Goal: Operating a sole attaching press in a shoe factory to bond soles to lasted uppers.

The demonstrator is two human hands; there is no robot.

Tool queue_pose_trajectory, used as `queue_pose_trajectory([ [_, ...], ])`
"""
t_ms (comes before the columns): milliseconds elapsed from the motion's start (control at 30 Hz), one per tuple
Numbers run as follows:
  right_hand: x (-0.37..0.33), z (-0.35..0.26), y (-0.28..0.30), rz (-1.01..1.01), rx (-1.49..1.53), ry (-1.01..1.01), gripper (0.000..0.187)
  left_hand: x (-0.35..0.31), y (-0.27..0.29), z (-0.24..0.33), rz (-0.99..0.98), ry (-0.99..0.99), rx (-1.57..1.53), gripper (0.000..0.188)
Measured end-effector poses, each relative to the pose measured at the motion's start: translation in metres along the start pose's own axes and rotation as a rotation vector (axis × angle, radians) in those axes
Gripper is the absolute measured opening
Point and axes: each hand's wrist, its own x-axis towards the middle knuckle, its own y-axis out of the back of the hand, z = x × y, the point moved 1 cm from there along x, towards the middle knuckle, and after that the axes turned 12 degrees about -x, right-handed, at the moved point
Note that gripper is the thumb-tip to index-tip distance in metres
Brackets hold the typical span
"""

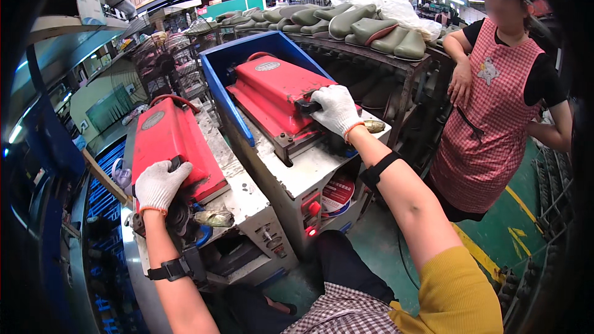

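One red cover (275,80) stretches away from the right hand (335,110), fingers round its black handle (304,107); left of it, the left hand (162,185) (hold unclear from here) touches a second cover (168,139).

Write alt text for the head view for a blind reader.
The white-gloved left hand rests on the front of the left red machine cover; the right hand, also gloved, grips a black handle on the right red cover. Behind, olive-green shoes lie piled; at right, another person in a red checked apron stands.
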Motion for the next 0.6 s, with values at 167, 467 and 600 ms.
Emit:
queue_pose_trajectory([
  [167,-0.0011,-0.0003,0.0006,-0.002,0.01,-0.007,0.014,0.0004,0.0002,0.0,0.0,0.001,0.001,0.064],
  [467,-0.0003,-0.0012,0.0037,-0.025,0.018,-0.017,0.012,-0.0017,-0.001,0.0005,0.044,-0.025,0.008,0.061],
  [600,-0.0039,-0.0016,0.0093,-0.113,0.014,-0.107,0.025,0.0001,-0.0028,-0.0002,0.024,-0.005,0.022,0.062],
])
